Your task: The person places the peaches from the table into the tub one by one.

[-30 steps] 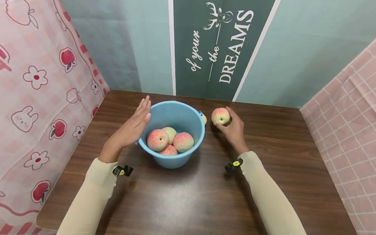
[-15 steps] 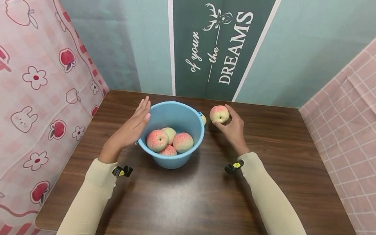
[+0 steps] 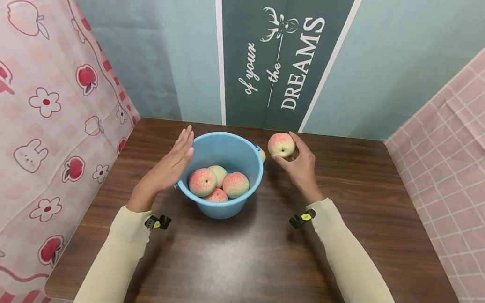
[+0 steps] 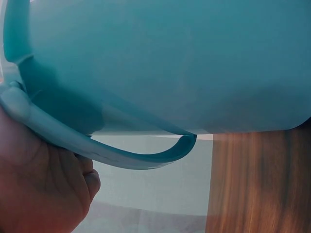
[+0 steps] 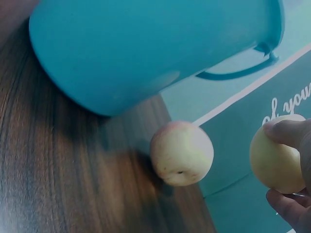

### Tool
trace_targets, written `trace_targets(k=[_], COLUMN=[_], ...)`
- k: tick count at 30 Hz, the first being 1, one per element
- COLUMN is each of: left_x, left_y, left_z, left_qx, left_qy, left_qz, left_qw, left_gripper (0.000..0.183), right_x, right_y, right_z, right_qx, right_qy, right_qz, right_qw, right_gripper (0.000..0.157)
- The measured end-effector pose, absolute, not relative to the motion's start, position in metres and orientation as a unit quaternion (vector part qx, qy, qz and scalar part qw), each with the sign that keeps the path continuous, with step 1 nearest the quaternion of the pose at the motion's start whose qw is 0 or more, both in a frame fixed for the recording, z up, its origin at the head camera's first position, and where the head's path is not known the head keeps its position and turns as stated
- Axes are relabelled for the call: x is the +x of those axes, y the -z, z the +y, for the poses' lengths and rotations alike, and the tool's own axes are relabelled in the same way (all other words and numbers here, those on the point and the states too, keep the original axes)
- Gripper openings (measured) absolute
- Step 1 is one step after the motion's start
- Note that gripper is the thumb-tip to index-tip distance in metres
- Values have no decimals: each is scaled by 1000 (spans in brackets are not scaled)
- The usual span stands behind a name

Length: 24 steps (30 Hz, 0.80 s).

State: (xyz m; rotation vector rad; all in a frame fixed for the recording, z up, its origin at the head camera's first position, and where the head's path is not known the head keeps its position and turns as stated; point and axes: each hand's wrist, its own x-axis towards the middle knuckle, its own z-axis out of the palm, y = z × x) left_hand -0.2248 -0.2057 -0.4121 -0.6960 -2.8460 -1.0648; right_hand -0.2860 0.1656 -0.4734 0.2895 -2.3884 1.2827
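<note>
A light blue bucket (image 3: pixel 221 211) stands on the table with several peaches (image 3: pixel 202 182) inside. My left hand (image 3: pixel 171 160) lies along its left rim with fingers straight; in the left wrist view the hand (image 4: pixel 43 179) is beside the bucket's handle (image 4: pixel 121 155). To the bucket's right, my right hand (image 3: pixel 302 167) grips a pink and yellow peach (image 3: pixel 281 145) between thumb and fingers. The right wrist view shows this held peach (image 5: pixel 274 160) raised above the table. Another peach (image 5: pixel 181 154) sits on the table beside the bucket, mostly hidden behind the rim in the head view.
The brown wooden table (image 3: pixel 234 268) reaches back to a blue-green cloth backdrop (image 3: pixel 148 46) with white lettering. A pink patterned cloth (image 3: pixel 41 156) hangs at the left, and a pink checked cloth (image 3: pixel 470 153) at the right.
My right hand has lifted the peach slightly and carried it a little left, closer to the bucket. My left hand has stayed at the rim.
</note>
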Motion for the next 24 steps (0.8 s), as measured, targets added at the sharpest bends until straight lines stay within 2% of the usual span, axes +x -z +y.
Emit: trace_targets(k=[24], left_x=[-226], left_y=[413], left_z=[-205], left_qx=[-230], left_qy=[349], left_qz=[-908], left_qw=[16], left_gripper=[57], right_x=[-268], right_y=[435], right_z=[146], right_qx=[143], right_qy=[-479], right_qz=[-836], right_qw=[227], right_gripper=[85])
